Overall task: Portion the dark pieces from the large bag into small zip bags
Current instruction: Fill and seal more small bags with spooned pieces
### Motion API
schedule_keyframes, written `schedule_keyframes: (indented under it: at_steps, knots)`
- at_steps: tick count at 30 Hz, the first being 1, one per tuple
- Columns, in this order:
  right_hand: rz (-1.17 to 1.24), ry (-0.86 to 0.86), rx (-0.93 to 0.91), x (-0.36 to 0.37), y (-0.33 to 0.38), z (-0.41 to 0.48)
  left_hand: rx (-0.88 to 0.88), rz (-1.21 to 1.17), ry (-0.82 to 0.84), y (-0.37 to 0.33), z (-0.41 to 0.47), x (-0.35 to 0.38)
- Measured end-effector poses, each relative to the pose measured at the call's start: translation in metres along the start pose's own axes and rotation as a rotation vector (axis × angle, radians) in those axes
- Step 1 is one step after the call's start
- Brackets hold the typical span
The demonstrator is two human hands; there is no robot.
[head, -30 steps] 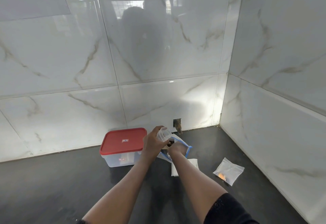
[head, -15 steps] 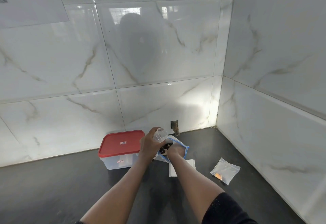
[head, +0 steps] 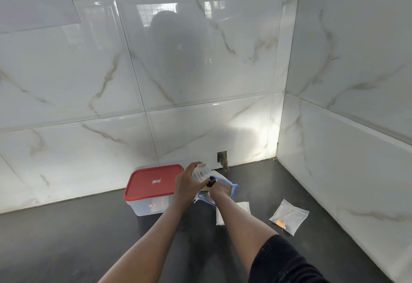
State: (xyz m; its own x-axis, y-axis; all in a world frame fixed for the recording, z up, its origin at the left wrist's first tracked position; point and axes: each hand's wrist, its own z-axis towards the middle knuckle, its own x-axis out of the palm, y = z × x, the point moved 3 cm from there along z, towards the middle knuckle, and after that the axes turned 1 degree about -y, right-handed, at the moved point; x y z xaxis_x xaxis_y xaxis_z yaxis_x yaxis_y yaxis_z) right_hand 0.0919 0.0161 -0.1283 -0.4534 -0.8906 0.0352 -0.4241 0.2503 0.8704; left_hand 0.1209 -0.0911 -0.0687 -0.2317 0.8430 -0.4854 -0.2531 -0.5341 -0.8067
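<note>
My left hand (head: 186,184) holds a small clear zip bag (head: 202,172) upright, its mouth up. My right hand (head: 219,190) is pushed into the large clear bag with the blue zip rim (head: 233,190), which lies on the dark counter just behind it. Dark pieces (head: 211,181) show between my two hands, at the fingers of the right hand. Those fingers are mostly hidden inside the large bag.
A clear tub with a red lid (head: 153,183) stands just left of my hands. Flat white empty bags (head: 242,208) lie under my right forearm. A small zip bag with something orange inside (head: 288,215) lies to the right, near the tiled side wall. The dark counter (head: 89,238) ends at the tiled corner.
My hands stay together at the large bag. The dark pieces now show more clearly between them. The view has drifted slightly.
</note>
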Motion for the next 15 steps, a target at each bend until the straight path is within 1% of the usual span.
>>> schedule_keyframes:
  at_steps: [1,2,3,4,5,6,7,8,9,10,12,14,15]
  knots:
    - [-0.100,-0.002,-0.081,0.000,-0.002,0.004,-0.006,-0.007,0.002,0.001,0.000,0.000]
    - [-0.150,-0.022,-0.118,-0.002,-0.002,-0.001,-0.008,-0.010,0.001,0.002,0.000,0.001]
    - [-0.168,-0.032,-0.114,-0.002,-0.004,-0.001,-0.007,-0.010,-0.005,0.003,0.000,0.000]
    - [-0.133,-0.066,-0.086,-0.005,-0.004,-0.004,-0.004,-0.004,-0.008,0.003,0.001,0.002]
    - [-0.087,-0.059,-0.080,-0.005,-0.004,0.000,-0.003,0.003,-0.011,0.003,0.001,0.002]
    - [-0.121,-0.060,-0.105,-0.005,-0.001,0.000,-0.001,0.014,-0.016,0.002,0.001,0.003]
    - [-0.209,-0.060,-0.139,-0.004,0.001,0.002,0.000,0.023,-0.017,0.003,0.001,0.004]
    - [-0.227,-0.056,-0.157,-0.006,0.003,-0.002,0.004,0.030,-0.018,0.002,0.001,0.005]
    - [-0.208,-0.090,-0.165,-0.009,0.003,-0.003,0.008,0.034,-0.019,0.002,0.001,0.007]
    - [-0.200,-0.092,-0.117,-0.009,0.003,-0.003,0.014,0.039,-0.020,0.001,0.000,0.008]
    - [-0.303,-0.067,-0.126,-0.010,0.004,-0.007,0.013,0.044,-0.017,0.000,-0.002,0.011]
    - [-0.386,-0.106,-0.224,-0.014,0.006,-0.005,0.002,0.044,-0.007,-0.002,-0.003,0.013]
    - [-0.370,-0.103,-0.231,-0.015,0.003,-0.007,0.004,0.053,0.003,-0.003,-0.004,0.014]
